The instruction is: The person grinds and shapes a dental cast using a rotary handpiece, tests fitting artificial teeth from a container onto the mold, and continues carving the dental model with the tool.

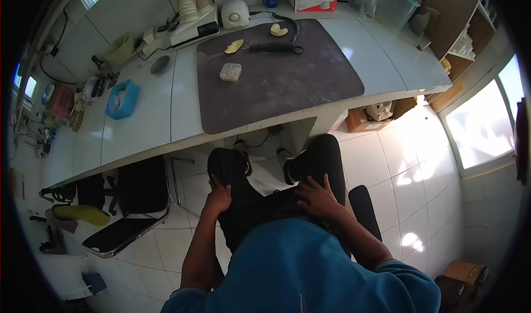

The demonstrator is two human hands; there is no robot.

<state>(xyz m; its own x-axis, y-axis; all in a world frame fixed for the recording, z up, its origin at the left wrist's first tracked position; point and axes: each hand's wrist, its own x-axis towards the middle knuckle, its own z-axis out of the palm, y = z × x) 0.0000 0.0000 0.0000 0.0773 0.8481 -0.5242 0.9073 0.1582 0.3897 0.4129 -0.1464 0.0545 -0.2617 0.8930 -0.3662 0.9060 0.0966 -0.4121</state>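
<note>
I sit with my left hand (219, 194) resting on my left thigh, fingers loosely extended, holding nothing. My right hand (316, 197) lies on my right thigh, fingers spread and empty. Beyond my knees, a dark mat (287, 78) covers part of the tiled bench. On it are a small clear lidded box (230, 72), a pale yellow dental-model-like piece (233, 46), a second pale piece (278, 30) and a black tool (268, 48) with a hose.
A blue bin (121, 100) and small tools line the bench's left. A white hose machine (193, 25), boxes (312, 2) and a plastic tub (395, 9) stand behind. Below are a folding chair (135, 227) and a cardboard box (365, 122); a bright glass panel (481, 125) is at right.
</note>
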